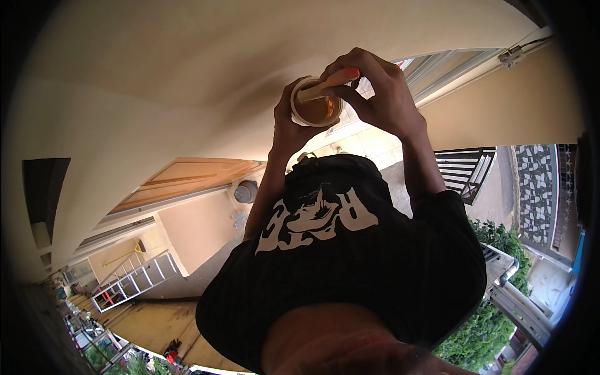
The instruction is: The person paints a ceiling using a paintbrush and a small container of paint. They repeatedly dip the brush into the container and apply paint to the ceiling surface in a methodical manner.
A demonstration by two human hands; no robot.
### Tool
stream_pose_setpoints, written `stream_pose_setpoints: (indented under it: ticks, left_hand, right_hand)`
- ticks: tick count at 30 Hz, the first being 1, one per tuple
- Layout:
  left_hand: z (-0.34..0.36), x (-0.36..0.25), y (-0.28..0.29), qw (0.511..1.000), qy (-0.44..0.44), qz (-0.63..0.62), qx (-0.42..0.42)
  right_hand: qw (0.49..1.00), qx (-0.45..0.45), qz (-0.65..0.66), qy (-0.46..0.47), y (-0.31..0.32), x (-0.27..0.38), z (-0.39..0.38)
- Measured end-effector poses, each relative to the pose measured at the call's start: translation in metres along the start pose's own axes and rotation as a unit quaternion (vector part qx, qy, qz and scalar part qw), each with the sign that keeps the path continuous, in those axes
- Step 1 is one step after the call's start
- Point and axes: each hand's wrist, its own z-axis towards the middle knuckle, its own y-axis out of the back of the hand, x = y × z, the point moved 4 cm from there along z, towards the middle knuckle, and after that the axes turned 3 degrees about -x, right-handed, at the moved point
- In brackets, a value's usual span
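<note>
My left hand (286, 122) is wrapped around the side of a small round cup (315, 112) with brown liquid inside, held up near the cream wall. My right hand (384, 94) grips a brush (342, 76) by its red-and-tan handle, which slants down into the cup; its tip is in the liquid and hard to make out. Both arms come up from my black printed shirt (337, 256).
A cream wall (156, 75) curves above, with a metal fitting (511, 56) at right. Lower left are a wooden door (181, 181), a grey bucket (245, 191) and an aluminium ladder (147, 281). At right are a barred grille (465, 169), plants (475, 337) and metal framework (519, 306).
</note>
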Motion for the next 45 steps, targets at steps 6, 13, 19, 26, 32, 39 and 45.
stream_pose_setpoints:
  ticks: [6, 13, 19, 26, 32, 39, 45]
  left_hand:
    - [0.001, 0.000, 0.000, 0.999, 0.035, -0.027, -0.001]
    - [-0.001, 0.010, -0.002, 0.997, 0.063, -0.033, 0.014]
    - [0.000, 0.009, -0.008, 0.997, 0.072, -0.022, 0.028]
    - [-0.004, 0.010, -0.014, 0.996, 0.076, -0.018, 0.036]
    - [-0.007, 0.010, -0.017, 0.996, 0.081, -0.009, 0.029]
    - [-0.013, 0.009, -0.026, 0.996, 0.077, -0.022, 0.046]
    - [-0.011, 0.007, -0.033, 0.997, 0.048, 0.003, 0.067]
  right_hand:
    - [0.999, -0.010, -0.005, 0.038, -0.006, -0.005, -0.009]
    - [0.997, -0.045, -0.020, 0.058, -0.011, -0.007, -0.019]
    - [0.997, -0.060, 0.003, 0.048, -0.008, -0.011, -0.032]
    - [0.969, -0.152, 0.142, -0.133, -0.007, -0.028, -0.046]
    - [0.893, -0.241, 0.266, -0.270, -0.012, -0.034, -0.067]
    - [0.840, -0.259, 0.313, -0.360, -0.003, -0.052, -0.087]
    - [0.878, -0.159, 0.263, -0.367, 0.029, -0.065, -0.090]
